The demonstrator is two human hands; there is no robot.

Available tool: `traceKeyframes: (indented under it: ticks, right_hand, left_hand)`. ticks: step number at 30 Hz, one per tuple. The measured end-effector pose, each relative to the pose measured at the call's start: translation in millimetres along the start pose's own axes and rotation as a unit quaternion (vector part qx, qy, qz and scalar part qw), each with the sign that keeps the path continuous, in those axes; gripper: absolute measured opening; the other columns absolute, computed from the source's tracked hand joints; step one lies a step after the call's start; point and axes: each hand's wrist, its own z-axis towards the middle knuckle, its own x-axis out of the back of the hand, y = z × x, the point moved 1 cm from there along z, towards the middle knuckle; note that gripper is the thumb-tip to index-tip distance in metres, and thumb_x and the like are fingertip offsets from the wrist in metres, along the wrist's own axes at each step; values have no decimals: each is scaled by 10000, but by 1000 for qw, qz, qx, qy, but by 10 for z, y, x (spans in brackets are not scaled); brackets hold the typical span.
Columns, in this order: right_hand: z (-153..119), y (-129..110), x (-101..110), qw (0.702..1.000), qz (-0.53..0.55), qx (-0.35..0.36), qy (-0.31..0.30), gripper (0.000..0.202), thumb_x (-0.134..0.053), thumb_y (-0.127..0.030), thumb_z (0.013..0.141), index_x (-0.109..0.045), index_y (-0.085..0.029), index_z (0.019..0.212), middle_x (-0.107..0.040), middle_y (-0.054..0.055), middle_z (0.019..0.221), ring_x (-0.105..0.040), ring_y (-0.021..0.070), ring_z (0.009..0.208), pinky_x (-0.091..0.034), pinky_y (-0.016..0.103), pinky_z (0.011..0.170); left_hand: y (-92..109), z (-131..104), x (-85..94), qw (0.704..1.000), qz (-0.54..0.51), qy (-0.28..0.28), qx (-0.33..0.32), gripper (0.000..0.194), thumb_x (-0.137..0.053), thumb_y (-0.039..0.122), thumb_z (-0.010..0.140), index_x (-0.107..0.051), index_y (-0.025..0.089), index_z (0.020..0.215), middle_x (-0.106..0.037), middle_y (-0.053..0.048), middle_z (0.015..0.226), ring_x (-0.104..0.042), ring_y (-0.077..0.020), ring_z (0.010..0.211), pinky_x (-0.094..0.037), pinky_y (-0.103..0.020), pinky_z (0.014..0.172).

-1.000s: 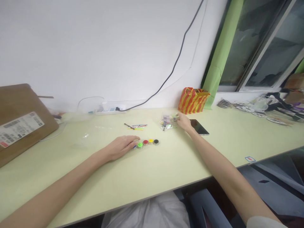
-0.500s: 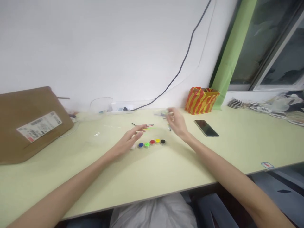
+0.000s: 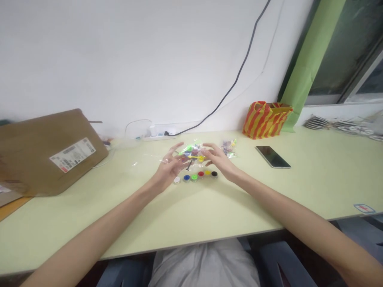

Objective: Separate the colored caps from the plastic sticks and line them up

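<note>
Between my two hands is a clear plastic bag (image 3: pixel 195 148) with small green, blue, yellow and dark pieces in it. My left hand (image 3: pixel 167 169) is closed on its left side, the thumb in front. From the other side, my right hand (image 3: pixel 220 160) grips its right edge with bent fingers. Just below lies a row of small round pots with coloured tops, among them a blue one (image 3: pixel 186 178), a green one (image 3: pixel 194 177) and a black one (image 3: pixel 214 174). A second clear bag (image 3: pixel 229 147) of coloured pieces rests behind my right hand.
To the left leans a cardboard box (image 3: pixel 56 155) with a label. A phone (image 3: pixel 273 156) and a red-and-yellow striped bag (image 3: pixel 266 121) are on the right. Against the wall sits a power strip (image 3: pixel 160 136) with a black cable (image 3: pixel 236 79). Crumpled clear plastic (image 3: pixel 136 163) lies left of my hands.
My right hand has come back toward my left from farther off on the table. Both hands now hold the clear bag of coloured pieces. The view has shifted left.
</note>
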Motion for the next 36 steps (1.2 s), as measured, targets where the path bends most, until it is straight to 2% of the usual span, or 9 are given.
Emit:
traceKeyframes:
  ticks: [3, 6, 12, 14, 16, 19, 23, 29, 36]
  right_hand:
    - [35, 15, -24, 978, 166, -98, -78, 399, -662, -528, 927, -628, -208, 1161, -709, 80, 1043, -709, 170, 782, -564, 288, 684]
    - [94, 7, 9, 957, 249, -114, -96, 295, -740, -444, 884, -658, -185, 999, -701, 45, 885, -690, 138, 657, -528, 238, 574]
    - [300, 175, 392, 949, 270, -124, 105, 174, -685, -342, 930, -632, -188, 992, -704, 48, 896, -685, 117, 652, -481, 191, 496]
    - [351, 263, 538, 949, 226, -136, 172, 165, -676, -332, 937, -606, -191, 989, -699, 39, 842, -672, 120, 612, -464, 189, 465]
    - [384, 339, 649, 950, 179, -150, 209, 158, -670, -315, 938, -582, -190, 976, -695, 36, 815, -663, 126, 576, -451, 192, 435]
    - [409, 424, 743, 956, 121, -159, 217, 164, -645, -333, 952, -574, -186, 958, -692, 44, 801, -651, 131, 545, -449, 203, 415]
    - [414, 483, 785, 963, 71, -161, 206, 181, -626, -360, 959, -575, -188, 938, -691, 46, 771, -617, 117, 505, -454, 205, 420]
    - [393, 458, 807, 963, 33, -176, 199, 195, -630, -368, 959, -541, -203, 905, -676, 34, 696, -601, 116, 499, -444, 190, 432]
    - [405, 506, 871, 961, 18, -184, 205, 201, -534, -387, 1010, -508, -204, 931, -677, 33, 697, -588, 116, 470, -448, 206, 439]
  left_hand:
    - [26, 21, -17, 999, 37, -7, 6, 804, -770, 244, 778, -414, 258, 1499, -731, -92, 1219, -652, -282, 1204, -413, -518, 1129]
    - [36, 168, 14, 994, 113, 5, 5, 756, -751, 307, 830, -392, 286, 1495, -732, -74, 1183, -680, -263, 1112, -449, -506, 1068]
    - [-24, 816, 293, 954, 287, -7, -80, 616, -550, 534, 966, -384, 283, 1503, -578, -116, 1435, -520, -284, 1358, -481, -468, 1059]
    - [-105, 969, 384, 913, 402, -30, -65, 630, -453, 606, 987, -409, 257, 1510, -519, -132, 1503, -487, -295, 1394, -425, -503, 1128]
    - [-208, 1034, 434, 843, 522, -126, -33, 699, -475, 653, 964, -423, 253, 1535, -388, -132, 1624, -353, -319, 1503, -266, -525, 1237]
    - [-341, 1007, 491, 761, 605, -233, 22, 720, -442, 697, 962, -396, 318, 1573, -259, -90, 1690, -198, -339, 1572, -128, -566, 1263]
    - [-409, 906, 664, 720, 647, -240, 70, 707, -380, 718, 976, -300, 400, 1602, -199, -58, 1700, -168, -358, 1576, -90, -646, 1232]
    - [-403, 700, 938, 711, 672, -199, 65, 726, -335, 729, 983, -288, 369, 1612, -177, -46, 1704, -178, -345, 1576, -103, -597, 1253]
    - [-464, 527, 854, 700, 695, -156, 41, 653, -246, 635, 1035, -265, 356, 1624, -186, -8, 1709, -161, -305, 1586, -90, -555, 1268]
